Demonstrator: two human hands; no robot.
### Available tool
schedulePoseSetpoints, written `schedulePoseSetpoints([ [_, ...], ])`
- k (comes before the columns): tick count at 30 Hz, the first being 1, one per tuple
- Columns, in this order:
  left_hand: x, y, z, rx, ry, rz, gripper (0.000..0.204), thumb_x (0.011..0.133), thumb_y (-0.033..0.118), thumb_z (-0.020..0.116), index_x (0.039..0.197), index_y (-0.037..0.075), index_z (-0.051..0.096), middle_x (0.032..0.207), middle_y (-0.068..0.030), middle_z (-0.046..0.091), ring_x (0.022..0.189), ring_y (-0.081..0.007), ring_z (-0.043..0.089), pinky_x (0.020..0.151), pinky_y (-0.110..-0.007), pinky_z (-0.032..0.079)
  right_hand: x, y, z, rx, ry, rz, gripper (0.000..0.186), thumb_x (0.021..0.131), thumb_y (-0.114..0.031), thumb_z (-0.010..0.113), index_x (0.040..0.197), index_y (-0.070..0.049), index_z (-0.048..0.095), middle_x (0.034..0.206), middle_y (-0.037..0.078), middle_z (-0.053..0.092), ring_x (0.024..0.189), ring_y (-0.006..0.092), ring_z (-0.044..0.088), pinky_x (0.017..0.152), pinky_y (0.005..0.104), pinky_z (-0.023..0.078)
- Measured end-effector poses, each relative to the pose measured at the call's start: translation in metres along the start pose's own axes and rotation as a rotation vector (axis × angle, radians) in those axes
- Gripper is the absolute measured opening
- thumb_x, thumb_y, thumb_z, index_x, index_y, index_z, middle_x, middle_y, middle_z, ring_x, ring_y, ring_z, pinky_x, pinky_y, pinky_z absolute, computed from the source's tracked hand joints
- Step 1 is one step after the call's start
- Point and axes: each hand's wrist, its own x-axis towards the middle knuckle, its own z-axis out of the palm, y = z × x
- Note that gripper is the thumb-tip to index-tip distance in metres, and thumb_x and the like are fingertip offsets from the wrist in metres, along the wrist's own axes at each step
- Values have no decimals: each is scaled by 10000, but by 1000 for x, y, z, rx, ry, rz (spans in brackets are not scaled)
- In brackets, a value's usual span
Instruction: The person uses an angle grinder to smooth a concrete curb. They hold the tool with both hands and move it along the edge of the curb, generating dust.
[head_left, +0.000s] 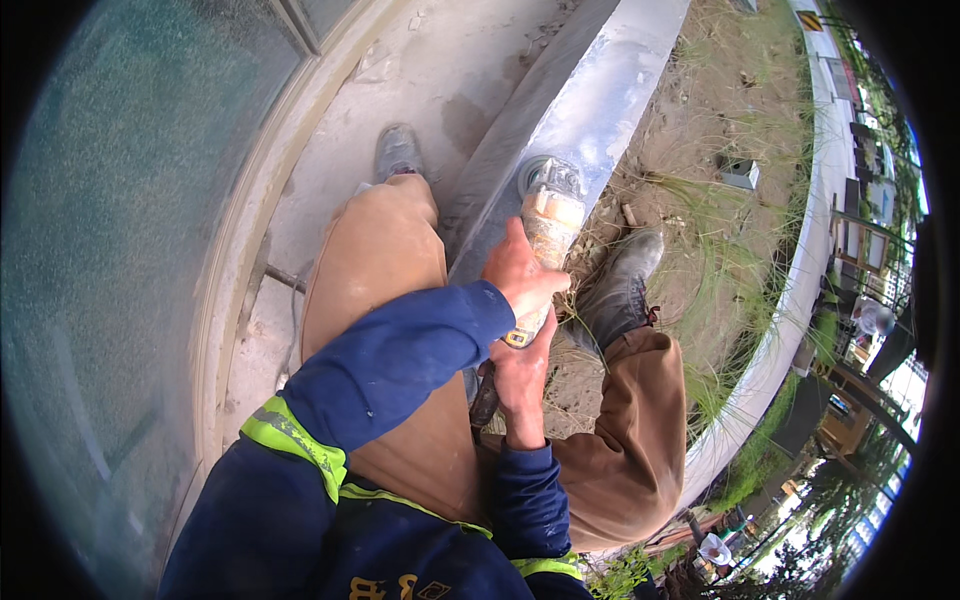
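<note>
A dust-covered, yellowish angle grinder has its disc end against the top of a low grey concrete wall. My left hand is wrapped round the middle of the grinder's body. Behind it, nearer to me, my right hand grips the rear end of the same tool. The grinder's head hides most of the disc, so I cannot tell whether it spins. Pale dust coats the wall top around it.
I straddle the wall, one dusty shoe on the concrete walkway, the other boot on grassy soil. A large glass pane stands at left. A small grey box lies in the grass. Several people show at far right.
</note>
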Motion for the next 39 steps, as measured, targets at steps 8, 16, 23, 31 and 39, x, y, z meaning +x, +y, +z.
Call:
schedulePoseSetpoints([
  [8,-1,-11,8,-81,40,69,819,702,233,825,1315,-51,360,1065,-298,692,1006,-428,711,897,-469,551,0,4,-8,5,-39,-27,1034,767,-14,729,1602,-25,119,955,149,643,645,191,627,528,331,505],
  [16,-5,-18,13,-88,24,57,802,707,243,828,1298,-42,366,1082,-302,689,1007,-426,710,889,-474,554,8,40,-12,-50,33,-199,1014,774,-6,726,1600,-19,138,968,155,644,654,184,624,533,326,501],
  [23,-12,-12,11,-6,28,25,788,695,235,830,1281,-33,377,1071,-298,689,995,-432,707,899,-472,550,-8,11,-6,-28,18,-19,1023,761,-15,746,1597,-6,158,987,167,649,721,208,646,602,341,524],
  [31,-12,-17,12,-45,36,25,778,692,220,823,1285,-20,380,1059,-289,688,1010,-431,701,904,-476,545,-1,33,-16,-128,8,-33,1071,731,-108,825,1583,37,192,1430,260,516,1307,337,536,1100,410,431],
  [39,-17,-12,11,-12,36,-46,773,691,225,821,1282,-14,383,1093,-292,687,1026,-434,700,899,-474,548,-3,35,-18,-118,0,-30,1081,729,-108,826,1589,23,184,1416,255,527,1281,326,556,1086,402,445],
])
